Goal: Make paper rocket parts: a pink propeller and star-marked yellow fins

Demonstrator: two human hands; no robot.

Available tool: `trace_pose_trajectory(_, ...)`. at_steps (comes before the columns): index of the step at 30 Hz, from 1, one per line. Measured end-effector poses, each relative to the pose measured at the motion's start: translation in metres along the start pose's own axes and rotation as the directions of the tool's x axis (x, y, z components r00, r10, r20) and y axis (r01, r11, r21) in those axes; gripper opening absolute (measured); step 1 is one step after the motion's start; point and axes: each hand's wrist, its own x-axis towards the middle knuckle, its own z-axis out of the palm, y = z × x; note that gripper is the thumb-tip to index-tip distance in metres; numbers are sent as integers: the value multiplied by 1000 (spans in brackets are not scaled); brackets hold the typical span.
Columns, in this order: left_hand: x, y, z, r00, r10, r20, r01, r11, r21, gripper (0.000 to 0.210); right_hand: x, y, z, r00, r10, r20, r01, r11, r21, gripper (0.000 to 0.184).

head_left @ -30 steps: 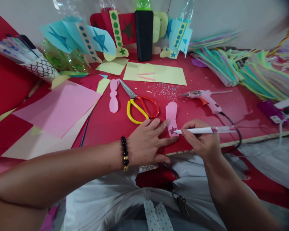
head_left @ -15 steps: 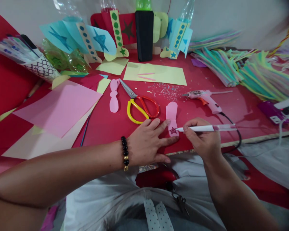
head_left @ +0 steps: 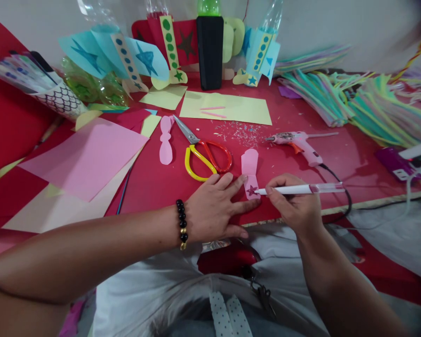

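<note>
A pink paper cutout (head_left: 250, 163) lies on the red table, with a dark star drawn on its near end. My left hand (head_left: 215, 206) rests flat with fingers spread, two fingertips pressing the cutout's edges. Pinched in my right hand (head_left: 296, 203) is a white marker (head_left: 291, 189), its tip on or just at the star. Scissors (head_left: 206, 157) with one yellow and one red handle lie beyond my left fingers. To their left is another pink cutout (head_left: 166, 140) with a rounded, wavy outline.
A pink glue gun (head_left: 298, 142) with its cord lies right of the cutout. Pale yellow paper (head_left: 245, 110) is farther back. Pink sheets (head_left: 87, 157) and a pen holder (head_left: 61, 98) occupy the left. Decorated bottles and a black box (head_left: 209, 54) stand behind; pipe cleaners (head_left: 315, 96) lie right.
The marker tip has shifted very slightly left and down over the star, with my right hand moving a little. My left hand stays in place.
</note>
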Motion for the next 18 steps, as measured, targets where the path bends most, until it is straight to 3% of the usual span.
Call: trace_pose_trajectory(18, 0, 0, -1, 1000, -3, -11, 3, 1000, 8, 74, 0, 0, 0, 1000, 9, -22, -9, 1000, -25, 11)
